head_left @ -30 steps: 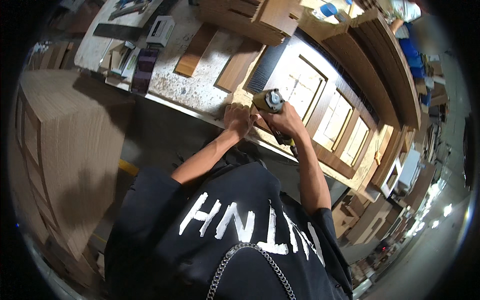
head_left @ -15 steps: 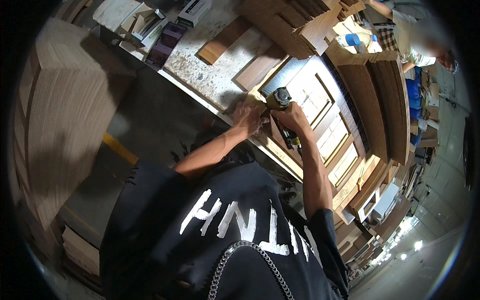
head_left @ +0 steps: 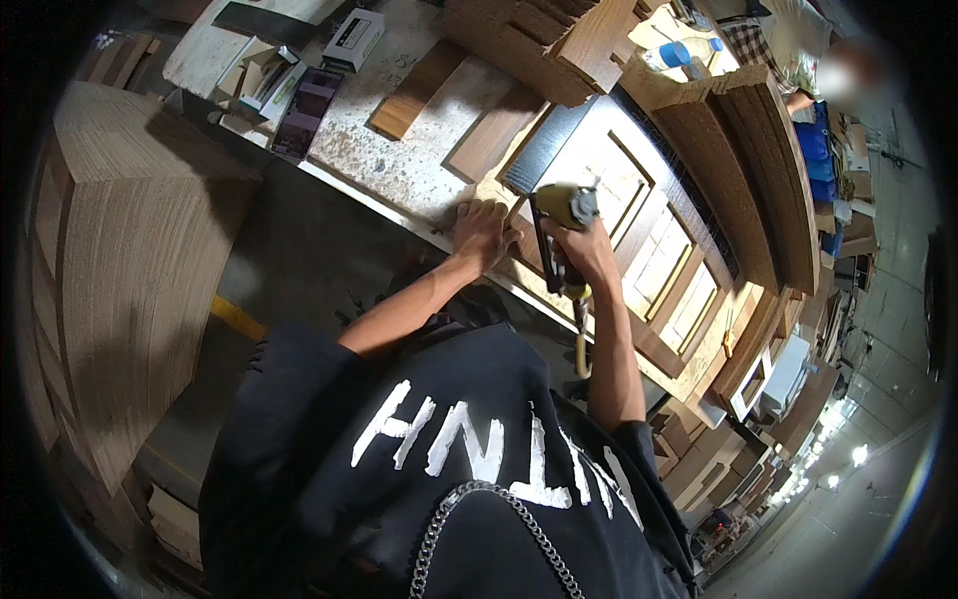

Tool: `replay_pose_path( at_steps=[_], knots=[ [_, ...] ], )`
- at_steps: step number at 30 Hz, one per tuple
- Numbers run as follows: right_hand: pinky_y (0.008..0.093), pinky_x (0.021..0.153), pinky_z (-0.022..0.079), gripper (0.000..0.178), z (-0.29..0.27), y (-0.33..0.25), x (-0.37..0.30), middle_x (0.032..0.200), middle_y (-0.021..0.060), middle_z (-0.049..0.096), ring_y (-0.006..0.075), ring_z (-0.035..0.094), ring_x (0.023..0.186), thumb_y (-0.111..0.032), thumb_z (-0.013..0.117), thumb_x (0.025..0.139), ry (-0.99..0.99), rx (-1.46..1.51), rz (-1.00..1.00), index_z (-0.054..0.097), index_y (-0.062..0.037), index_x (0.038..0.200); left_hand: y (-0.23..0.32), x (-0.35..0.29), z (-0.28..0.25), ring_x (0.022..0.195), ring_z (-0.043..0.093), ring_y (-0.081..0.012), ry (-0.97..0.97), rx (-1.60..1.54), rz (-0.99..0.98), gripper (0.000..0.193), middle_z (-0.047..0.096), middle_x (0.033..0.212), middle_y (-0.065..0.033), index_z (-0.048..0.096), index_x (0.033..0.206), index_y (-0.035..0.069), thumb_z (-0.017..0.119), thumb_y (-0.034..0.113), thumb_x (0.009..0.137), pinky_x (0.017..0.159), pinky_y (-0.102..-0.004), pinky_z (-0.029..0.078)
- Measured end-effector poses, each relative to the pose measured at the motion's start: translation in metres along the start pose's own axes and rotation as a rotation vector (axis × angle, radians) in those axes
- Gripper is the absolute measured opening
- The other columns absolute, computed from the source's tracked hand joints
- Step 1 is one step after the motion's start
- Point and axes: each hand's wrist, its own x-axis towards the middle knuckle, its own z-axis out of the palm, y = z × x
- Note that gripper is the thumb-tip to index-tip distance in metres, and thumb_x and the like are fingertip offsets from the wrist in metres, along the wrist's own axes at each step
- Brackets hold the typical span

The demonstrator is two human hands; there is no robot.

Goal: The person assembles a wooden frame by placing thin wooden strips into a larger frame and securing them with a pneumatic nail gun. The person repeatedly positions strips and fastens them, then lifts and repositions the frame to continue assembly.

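Observation:
In my right hand (head_left: pixel 585 250) is a yellow-and-black nail gun (head_left: pixel 568 206), with my fingers closed round its grip. A hose hangs from its lower end. The tool is over the near left part of a wooden frame (head_left: pixel 639 236), which has several rectangular openings. I cannot tell whether its nose touches the wood. At the frame's left corner, my left hand (head_left: pixel 483 238) holds the wood, its fingers bent over it and its thumb out to the right. A dark glossy strip (head_left: pixel 542 146) runs along the frame's left end.
Two loose brown boards (head_left: pixel 423 95) (head_left: pixel 496 132) lie left of the frame on the spattered worktable (head_left: pixel 354 150). Small boxes (head_left: pixel 353 40) stand beyond. Tall board stacks (head_left: pixel 150 260) (head_left: pixel 743 170) flank me left and right. Another person (head_left: pixel 783 50) is at the far right, near plastic bottles (head_left: pixel 684 53).
The nail gun has lifted and tilted, and its hose now shows below my right hand. My left hand stays at the frame's corner. The whole view has shifted slightly.

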Motion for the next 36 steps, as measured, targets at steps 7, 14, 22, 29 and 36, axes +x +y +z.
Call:
replay_pose_path(
  at_steps=[7,14,22,29,36],
  knots=[
    [0.0316,0.049,0.048,0.024,0.003,0.063,-0.032,0.064,0.0045,0.063,0.0144,0.06,0.052,-0.024,0.074,0.09,0.155,0.302,0.206,0.068,-0.001,0.093,-0.005,-0.006,0.015,0.122,0.047,-0.0333,0.131,-0.053,0.145,0.052,0.051,0.134,-0.0112,0.065,0.134,0.012,0.074,0.04,0.091,0.098,-0.0566,0.036],
    [0.0317,0.048,0.045,0.021,0.011,0.098,-0.036,0.061,0.0043,0.061,0.0144,0.058,0.051,-0.021,0.072,0.092,0.168,0.389,0.245,0.067,-0.0019,0.085,-0.007,-0.006,0.005,0.15,0.029,-0.0331,0.003,0.137,0.324,0.09,0.038,0.155,-0.015,0.046,0.147,0.0,0.087,0.037,0.076,0.125,-0.0546,0.014],
    [0.0342,0.054,0.049,0.04,0.013,0.102,-0.033,0.057,0.008,0.064,0.0175,0.064,0.052,-0.03,0.077,0.088,0.167,0.476,0.263,0.067,0.0022,0.067,-0.006,-0.004,0.005,0.148,0.031,-0.0318,0.025,0.184,0.341,0.089,0.039,0.155,-0.0134,0.046,0.147,0.0,0.088,0.032,0.075,0.123,-0.0533,0.019],
    [0.0363,0.059,0.051,0.039,0.008,0.106,-0.028,0.063,0.0122,0.067,0.02,0.067,0.058,-0.031,0.078,0.086,0.194,0.385,0.249,0.069,0.0059,0.078,-0.005,-0.002,0.005,0.148,0.032,-0.0316,0.016,0.184,0.349,0.092,0.041,0.153,-0.0127,0.045,0.149,0.001,0.089,0.033,0.075,0.124,-0.0547,0.019],
    [0.0339,0.057,0.05,0.034,-0.004,0.123,-0.075,0.066,0.0093,0.068,0.0168,0.065,0.057,-0.029,0.078,0.087,0.227,0.544,0.333,0.071,0.0038,0.085,-0.011,-0.006,0.015,0.151,0.029,-0.0293,0.023,0.22,0.339,0.101,0.04,0.155,-0.0133,0.043,0.151,0.001,0.084,0.053,0.075,0.126,-0.0573,0.012]
  ],
)
